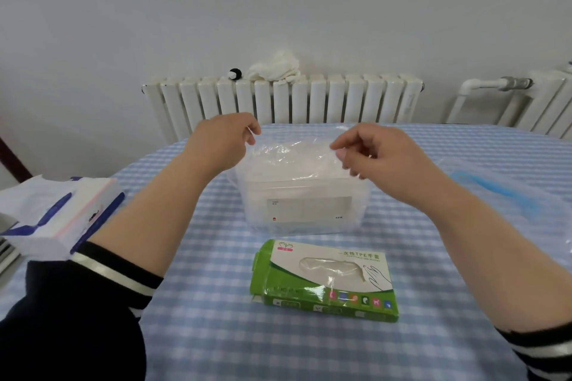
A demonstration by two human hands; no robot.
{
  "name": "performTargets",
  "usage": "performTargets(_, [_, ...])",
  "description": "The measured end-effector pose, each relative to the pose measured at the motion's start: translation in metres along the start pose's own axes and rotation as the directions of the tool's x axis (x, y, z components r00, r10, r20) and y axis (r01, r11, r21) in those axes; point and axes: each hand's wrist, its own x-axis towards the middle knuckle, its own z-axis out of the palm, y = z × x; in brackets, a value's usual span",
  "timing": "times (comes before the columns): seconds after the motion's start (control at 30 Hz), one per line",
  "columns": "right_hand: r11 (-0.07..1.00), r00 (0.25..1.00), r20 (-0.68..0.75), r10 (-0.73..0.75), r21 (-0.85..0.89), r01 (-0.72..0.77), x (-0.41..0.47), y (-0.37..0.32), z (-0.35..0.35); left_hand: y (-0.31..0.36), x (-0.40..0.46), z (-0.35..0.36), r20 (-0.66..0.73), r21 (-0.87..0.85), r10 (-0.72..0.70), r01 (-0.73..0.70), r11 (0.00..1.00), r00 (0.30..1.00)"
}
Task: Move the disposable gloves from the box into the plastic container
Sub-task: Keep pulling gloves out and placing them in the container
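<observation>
Fingertips (253, 133) of both hands pinch clear, crinkled gloves (291, 155) — above the container (303, 210).

Even, soft daylight, faint shadows cast, glare caught on the green box (325, 280), edges bent by wide-angle distortion, slight blur throughout.

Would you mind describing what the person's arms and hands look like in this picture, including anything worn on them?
Both hands are bare: the left hand and the right hand wear no gloves, and no rings or watch show. The forearms are uncovered, with the sleeves pushed up toward the elbows. The left sleeve is dark navy or black with pale stripes at the cuff; the right sleeve matches it.
</observation>
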Motion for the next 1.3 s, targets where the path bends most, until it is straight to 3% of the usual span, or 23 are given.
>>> performTargets(0.1, [0.993, 0.981, 0.193, 0.003, 0.119, -0.027, -0.026, -0.003, 0.012, 0.001, -0.013, 0.0, -0.221, -0.23, -0.07, 0.018, 0.973, 0.973])
performTargets(0.17, [0.995, 0.93, 0.364, 0.043, 0.072, -0.074, -0.038, 0.002, 0.022, 0.006, -0.027, -0.002, -0.427, -0.424, -0.133, -0.068, 0.903, 0.894])
performTargets(0.23, [0.987, 0.883, 0.459, 0.093, -0.162, -0.02, -0.045, 0.013, 0.03, 0.018, -0.045, 0.002, -0.582, -0.388, -0.039, -0.235, 0.891, 0.812])
performTargets(0.3, [0.923, 0.852, 0.507, 0.127, -0.376, 0.086, -0.047, 0.023, 0.038, 0.035, -0.066, 0.013, -0.627, -0.207, 0.153, -0.353, 0.912, 0.764])
performTargets(0.4, [0.89, 0.802, 0.576, 0.158, -0.434, 0.137, -0.051, 0.033, 0.047, 0.057, -0.092, 0.029, -0.512, -0.105, 0.35, -0.461, 0.881, 0.784])
performTargets(0.47, [0.899, 0.789, 0.593, 0.159, -0.417, 0.132, -0.054, 0.037, 0.051, 0.066, -0.102, 0.038, -0.21, -0.12, 0.442, -0.472, 0.873, 0.872])
performTargets(0.5, [0.913, 0.787, 0.596, 0.162, -0.393, 0.11, -0.054, 0.038, 0.052, 0.069, -0.104, 0.04, -0.02, -0.127, 0.437, -0.436, 0.891, 0.899])
performTargets(0.57, [0.918, 0.771, 0.618, 0.156, -0.379, 0.118, -0.056, 0.04, 0.054, 0.069, -0.108, 0.046, 0.251, -0.109, 0.379, -0.363, 0.925, 0.891])
performTargets(0.67, [0.914, 0.768, 0.623, 0.15, -0.384, 0.133, -0.056, 0.05, 0.058, 0.067, -0.112, 0.049, 0.444, -0.083, 0.311, -0.308, 0.948, 0.84])
performTargets(0.83, [0.924, 0.864, 0.501, 0.045, -0.35, 0.155, -0.056, 0.058, 0.07, 0.068, -0.115, 0.044, 0.469, -0.103, 0.33, -0.321, 0.942, 0.819])
performTargets(0.97, [0.933, 0.892, 0.451, -0.013, -0.316, 0.173, -0.058, 0.06, 0.072, 0.069, -0.117, 0.042, 0.471, -0.103, 0.318, -0.306, 0.946, 0.823])
performTargets(1.1, [0.995, 0.942, 0.335, -0.009, -0.094, 0.042, -0.054, 0.05, 0.062, 0.065, -0.117, 0.045, 0.481, -0.083, 0.28, -0.274, 0.958, 0.831])
performTargets(1.3, [0.98, 0.985, 0.13, 0.115, 0.145, -0.134, -0.052, 0.042, 0.05, 0.066, -0.116, 0.044, 0.507, -0.059, 0.238, -0.242, 0.968, 0.829])
